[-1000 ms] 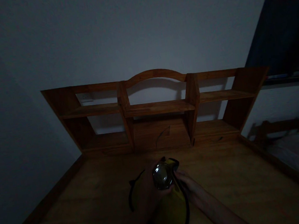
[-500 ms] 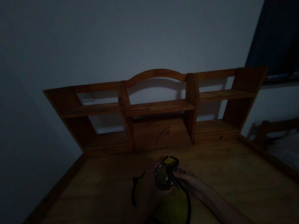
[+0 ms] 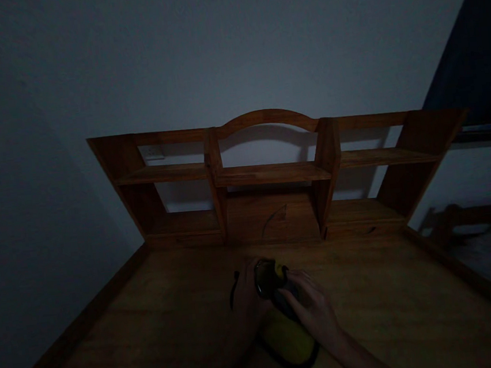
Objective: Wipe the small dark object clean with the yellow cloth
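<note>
In the dim light, my left hand (image 3: 248, 292) is closed around a glassy, round-rimmed vessel that looks like a glass cup (image 3: 263, 279), its opening turned toward me. My right hand (image 3: 306, 299) pinches a yellow cloth with a dark border (image 3: 288, 337) against the right side of the cup. Part of the cloth bunches at the rim, while the rest hangs below the hands over the desk. A dark loop of its border shows left of my left hand. The fingers behind the cup are hidden.
Under my hands lies a wooden desk top (image 3: 174, 306) with raised side edges. A wooden shelf unit (image 3: 270, 174) stands along its back, against a pale wall (image 3: 232, 46). To the right is a wooden frame (image 3: 483, 214) with pale fabric beside it.
My right hand has shifted over the cup's right side, its thumb now nearer the rim. The cloth has bunched more, and less of it shows on the left. The view has turned slightly left.
</note>
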Demonstrator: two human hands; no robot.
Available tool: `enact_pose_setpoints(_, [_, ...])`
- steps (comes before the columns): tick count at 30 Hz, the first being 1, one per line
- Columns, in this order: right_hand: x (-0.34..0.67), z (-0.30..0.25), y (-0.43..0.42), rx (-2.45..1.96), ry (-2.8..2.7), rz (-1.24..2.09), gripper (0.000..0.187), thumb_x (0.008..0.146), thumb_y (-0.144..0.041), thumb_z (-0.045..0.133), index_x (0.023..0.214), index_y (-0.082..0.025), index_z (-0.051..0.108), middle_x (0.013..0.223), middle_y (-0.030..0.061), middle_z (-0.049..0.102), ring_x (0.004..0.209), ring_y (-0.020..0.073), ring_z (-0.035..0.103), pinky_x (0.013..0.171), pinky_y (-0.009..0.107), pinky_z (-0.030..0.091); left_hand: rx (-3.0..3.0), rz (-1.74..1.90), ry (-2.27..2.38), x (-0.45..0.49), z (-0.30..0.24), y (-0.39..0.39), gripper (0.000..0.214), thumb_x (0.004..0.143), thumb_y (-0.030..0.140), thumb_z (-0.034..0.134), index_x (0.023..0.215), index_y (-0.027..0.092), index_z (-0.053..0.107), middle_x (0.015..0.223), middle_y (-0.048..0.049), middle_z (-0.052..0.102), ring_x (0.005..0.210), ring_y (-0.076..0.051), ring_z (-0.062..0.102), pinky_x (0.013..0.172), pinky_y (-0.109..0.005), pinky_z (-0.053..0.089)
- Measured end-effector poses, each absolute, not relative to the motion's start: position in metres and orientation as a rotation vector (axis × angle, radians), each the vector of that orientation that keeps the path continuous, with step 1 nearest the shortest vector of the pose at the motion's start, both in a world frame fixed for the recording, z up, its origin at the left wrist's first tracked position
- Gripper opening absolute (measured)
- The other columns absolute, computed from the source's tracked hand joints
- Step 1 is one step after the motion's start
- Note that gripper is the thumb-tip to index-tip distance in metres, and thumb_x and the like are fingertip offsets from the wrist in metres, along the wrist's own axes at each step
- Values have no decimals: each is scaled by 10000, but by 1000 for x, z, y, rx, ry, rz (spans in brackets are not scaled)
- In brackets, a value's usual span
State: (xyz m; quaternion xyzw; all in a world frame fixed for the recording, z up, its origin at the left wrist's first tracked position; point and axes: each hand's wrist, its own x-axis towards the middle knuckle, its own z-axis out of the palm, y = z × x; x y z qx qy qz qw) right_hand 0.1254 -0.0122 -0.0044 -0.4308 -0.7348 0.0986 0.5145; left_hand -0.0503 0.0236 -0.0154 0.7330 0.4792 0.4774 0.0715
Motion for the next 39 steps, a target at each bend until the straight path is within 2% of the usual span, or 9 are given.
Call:
enact_pose_setpoints(3, [123, 4, -18, -890, -1961, 68, 317, 858, -211, 605, 1168, -241, 544, 1187, 9, 600, 1137, 134, 533, 1003, 306, 438, 2236, 1403, 1413, -51, -20, 24, 479, 840, 161, 499, 1310, 194, 412, 1277, -92, 494, 1184, -191, 476, 1028, -353, 395])
enact_pose_setpoints(6, [120, 17, -24, -863, -2209, -122, 435, 886, -251, 551, 1315, -220, 484, 1331, 20, 520, 1258, 159, 449, 1114, 377, 339, 2228, 1425, 1385, -52, -22, 21, 451, 882, 140, 378, 1326, 210, 426, 1309, -90, 482, 1230, -190, 453, 1070, -351, 360])
enact_pose_setpoints(10, [116, 21, -29, -1025, -2375, -192, 626, 930, -392, 462, 1473, -128, 295, 1487, 67, 317, 1384, 224, 277, 1140, 445, 297, 2279, 1421, 1285, -54, -12, 13, 475, 884, 154, 381, 1359, 183, 383, 1332, -118, 455, 1247, -212, 446, 1077, -373, 367])
enact_pose_setpoints(14, [109, 12, -35, -1083, -2383, -132, 756, 904, -499, 470, 1496, -96, 229, 1524, 96, 220, 1416, 277, 182, 1131, 494, 293, 2402, 1477, 1273, -56, -6, 9, 462, 907, 173, 394, 1369, 183, 368, 1308, -129, 461, 1219, -204, 472, 1022, -365, 423])
enact_pose_setpoints(18, [105, 10, -38, -1085, -2318, 15, 789, 864, -476, 542, 1496, -118, 231, 1507, 117, 261, 1410, 287, 193, 1132, 502, 282, 2488, 1563, 1294, -53, -16, 17, 439, 901, 175, 400, 1339, 151, 398, 1245, -137, 502, 1172, -200, 499, 974, -357, 445])
enact_pose_setpoints(24, [111, 22, -25, -881, -2314, 285, 542, 855, -237, 537, 1376, -203, 394, 1397, 70, 438, 1332, 192, 354, 1161, 411, 249, 2499, 1636, 1299, -52, -18, 26, 475, 833, 174, 482, 1305, 145, 428, 1228, -137, 502, 1128, -210, 512, 950, -362, 450])
enact_pose_setpoints(27, [112, 25, -20, -828, -2314, 246, 467, 862, -224, 524, 1316, -211, 413, 1309, 50, 508, 1256, 164, 420, 1163, 388, 243, 2501, 1556, 1338, -56, -12, 26, 515, 796, 180, 537, 1295, 132, 421, 1232, -137, 503, 1125, -217, 510, 953, -367, 446])
enact_pose_setpoints(32, [108, 31, -25, -1021, -2349, 34, 334, 843, -275, 548, 1153, -160, 497, 1144, 67, 563, 1178, 225, 428, 1174, 481, 150, 2544, 1482, 1413, -59, -14, 27, 567, 804, 114, 518, 1349, 191, 382, 1294, -98, 480, 1176, -219, 457, 1001, -385, 390])
enact_pose_setpoints(39, [106, 26, -35, -1104, -2329, -115, 641, 851, -265, 518, 1418, -87, 279, 1388, 124, 397, 1338, 272, 228, 1175, 486, 174, 2645, 1538, 1255, -61, -6, 22, 596, 753, 66, 491, 1331, 172, 387, 1265, -108, 497, 1181, -238, 450, 1027, -409, 360])
